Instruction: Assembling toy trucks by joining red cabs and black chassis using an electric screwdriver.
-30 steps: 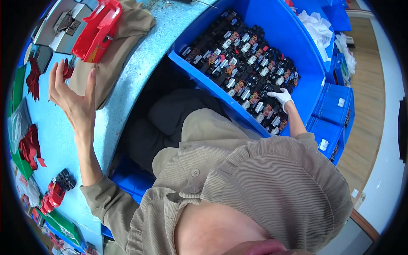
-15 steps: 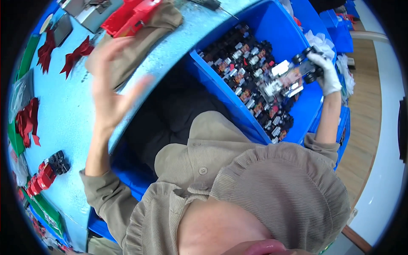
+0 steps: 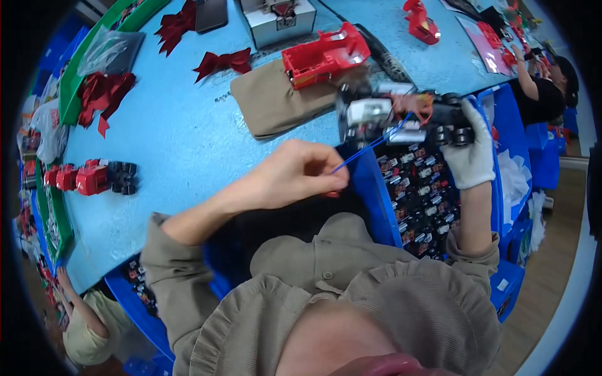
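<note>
My right hand (image 3: 471, 156), in a white glove, grips a toy truck chassis (image 3: 370, 114) by its wheeled end. It is held above the near table edge and a blue bin. The chassis has black wheels, pale side parts and orange wiring in the middle. A thin blue wire (image 3: 379, 141) runs from it down to my bare left hand (image 3: 295, 175), whose thumb and fingertips are closed on the wire's end. Just beyond the chassis, a red toy truck body (image 3: 329, 57) rests on a folded khaki cloth pad (image 3: 260, 113).
Packed chassis fill the blue bin (image 3: 387, 207) below my right hand. On the table are dark red bows (image 3: 224, 62), a silver case (image 3: 276, 25), a phone (image 3: 211, 15) and an assembled red truck (image 3: 91, 178). Other people sit at the far right (image 3: 539, 88) and lower left (image 3: 94, 326).
My right hand has raised the chassis from over the bin toward the table. My left hand, spread before, now pinches the blue wire. The view has shifted, showing more of the table.
</note>
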A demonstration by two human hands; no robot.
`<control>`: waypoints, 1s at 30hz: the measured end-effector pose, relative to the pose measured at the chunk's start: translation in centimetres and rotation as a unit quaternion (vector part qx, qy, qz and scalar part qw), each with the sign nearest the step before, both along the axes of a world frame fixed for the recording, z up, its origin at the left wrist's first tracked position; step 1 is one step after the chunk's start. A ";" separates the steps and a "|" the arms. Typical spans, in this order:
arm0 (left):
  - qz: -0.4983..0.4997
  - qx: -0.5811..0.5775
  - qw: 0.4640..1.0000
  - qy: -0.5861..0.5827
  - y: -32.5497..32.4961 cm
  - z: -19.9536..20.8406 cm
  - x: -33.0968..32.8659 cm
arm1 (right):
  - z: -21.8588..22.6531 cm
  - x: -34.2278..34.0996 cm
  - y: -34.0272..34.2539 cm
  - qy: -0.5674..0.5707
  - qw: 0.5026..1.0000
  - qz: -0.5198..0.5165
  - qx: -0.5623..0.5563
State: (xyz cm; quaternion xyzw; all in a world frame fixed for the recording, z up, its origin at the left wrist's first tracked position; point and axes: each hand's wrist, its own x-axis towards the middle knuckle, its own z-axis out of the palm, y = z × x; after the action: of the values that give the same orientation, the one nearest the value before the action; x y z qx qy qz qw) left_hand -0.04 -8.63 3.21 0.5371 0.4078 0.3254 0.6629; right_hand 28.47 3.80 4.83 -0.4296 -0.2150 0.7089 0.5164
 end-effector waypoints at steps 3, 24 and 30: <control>0.011 0.079 0.976 0.202 -0.5 2.9 -3.0 | -3.1 -1.1 0.3 0.011 0.992 0.063 -0.106; 0.169 0.532 0.682 0.472 13.4 1.3 -4.2 | -11.1 -6.6 17.7 -0.679 0.582 0.271 0.357; 0.115 0.404 0.772 0.476 15.4 -4.0 -5.5 | -3.6 -6.9 19.3 -0.444 0.810 0.202 0.325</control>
State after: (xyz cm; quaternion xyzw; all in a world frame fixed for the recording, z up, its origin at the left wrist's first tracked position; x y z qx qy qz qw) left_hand -5.53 6.80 -0.77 0.7907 0.5609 0.2370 0.0630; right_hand 21.56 23.06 1.26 -0.4516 -0.7208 0.4180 0.3190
